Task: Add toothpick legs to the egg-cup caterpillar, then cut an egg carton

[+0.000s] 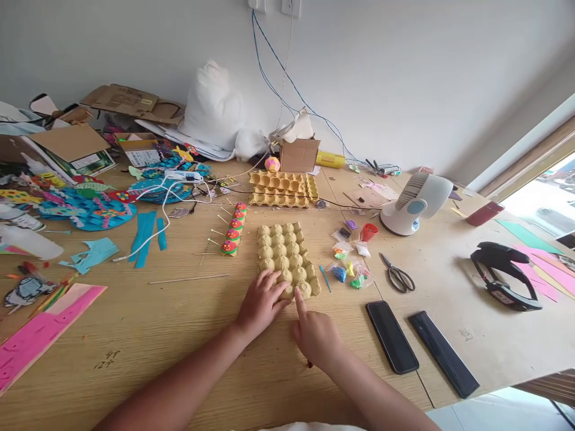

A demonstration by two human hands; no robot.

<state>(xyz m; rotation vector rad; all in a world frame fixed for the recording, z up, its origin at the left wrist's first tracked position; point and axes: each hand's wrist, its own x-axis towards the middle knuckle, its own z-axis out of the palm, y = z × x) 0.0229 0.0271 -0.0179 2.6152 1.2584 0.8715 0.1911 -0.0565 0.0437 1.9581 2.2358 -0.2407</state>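
Note:
A yellowish pulp egg carton [279,254] lies bumps up in front of me. My left hand [263,299] holds its near left corner, fingers over the bumps and thumb along the near edge. My right hand [317,335] points with the index finger, its tip touching a bump at the near edge. Its other fingers are curled in, and a small dark red tip [309,363] sticks out beneath the palm; what it belongs to is hidden. Left of the carton stands a caterpillar [233,228] of green and red painted egg cups with pin-like feelers.
Bagged coloured clay [339,273], a blue stick [325,279], a red cup [369,231], scissors [398,273], a phone [392,337] and a black case [443,353] lie to the right. A white fan [417,203] and more cartons [283,190] stand farther back. Paper crafts crowd the left.

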